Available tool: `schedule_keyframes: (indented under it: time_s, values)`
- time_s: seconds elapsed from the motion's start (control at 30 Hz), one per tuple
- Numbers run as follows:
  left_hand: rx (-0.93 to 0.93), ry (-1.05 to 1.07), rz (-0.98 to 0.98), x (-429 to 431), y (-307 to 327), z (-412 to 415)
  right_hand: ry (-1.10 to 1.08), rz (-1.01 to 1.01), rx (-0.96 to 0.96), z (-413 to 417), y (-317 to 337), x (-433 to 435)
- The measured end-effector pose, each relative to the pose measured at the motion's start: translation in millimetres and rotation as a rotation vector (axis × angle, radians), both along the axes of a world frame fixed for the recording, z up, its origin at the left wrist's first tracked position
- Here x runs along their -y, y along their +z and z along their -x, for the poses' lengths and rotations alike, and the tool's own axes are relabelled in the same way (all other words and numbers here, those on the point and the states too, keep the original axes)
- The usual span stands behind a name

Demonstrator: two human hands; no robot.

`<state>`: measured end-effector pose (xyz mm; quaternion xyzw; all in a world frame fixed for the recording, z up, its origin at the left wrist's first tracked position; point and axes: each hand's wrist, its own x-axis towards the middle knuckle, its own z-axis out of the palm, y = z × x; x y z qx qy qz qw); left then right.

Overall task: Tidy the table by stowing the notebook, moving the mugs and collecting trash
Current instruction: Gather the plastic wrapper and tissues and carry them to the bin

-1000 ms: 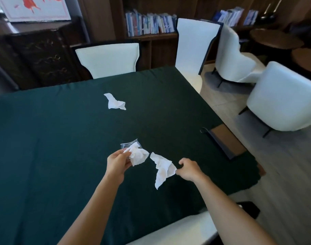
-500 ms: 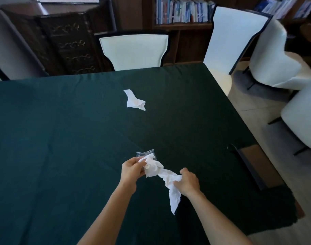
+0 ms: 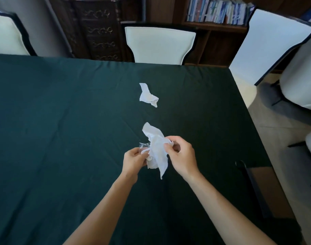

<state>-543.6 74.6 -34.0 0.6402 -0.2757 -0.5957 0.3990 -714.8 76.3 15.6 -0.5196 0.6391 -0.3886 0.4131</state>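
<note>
Both hands meet above the dark green tablecloth (image 3: 62,138), a little right of its middle. My left hand (image 3: 133,160) pinches a crumpled clear plastic wrapper (image 3: 143,145) together with a wad of white tissue (image 3: 152,163). My right hand (image 3: 181,156) grips a larger crumpled white tissue (image 3: 155,140) and presses it against the left hand's bundle. Part of it sticks up and part hangs down between the hands. A third crumpled tissue (image 3: 148,95) lies alone on the cloth farther back. No notebook or mug is in sight.
White chairs stand along the far edge (image 3: 160,45), at the far left (image 3: 6,36) and at the right corner (image 3: 269,43). A dark tray-like object (image 3: 253,184) lies at the table's right edge. A bookshelf (image 3: 218,11) and a dark cabinet (image 3: 98,29) are behind.
My right hand has brought its tissue left and up against the left hand's bundle; the hands were apart a second ago. The view has shifted left and tilted downwards.
</note>
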Motion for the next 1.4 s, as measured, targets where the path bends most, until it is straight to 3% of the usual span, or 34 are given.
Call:
schedule_keyframes:
  time_s: [0.53, 0.9, 1.07, 1.2, 1.3, 1.4]
  values:
    - [-0.196, 0.084, 0.097, 48, 25, 86, 0.299, 0.031, -0.192, 72, -22, 100]
    - [-0.16, 0.236, 0.118, 128, 23, 72, 0.572, 0.122, -0.22, 46, -25, 203]
    - [-0.148, 0.348, 0.073, 164, 5, 52, 0.727, 0.027, -0.161, 29, -33, 253]
    - [-0.11, 0.391, 0.066, 179, -14, 37, 0.607, 0.045, -0.144, 13, -58, 299]
    - [-0.088, 0.396, 0.051, 174, -30, 30, 0.453, 0.129, -0.333, 0, -92, 340]
    - [-0.081, 0.409, 0.036, 160, -40, 23, 0.418, 0.079, -0.533, -11, -115, 368]
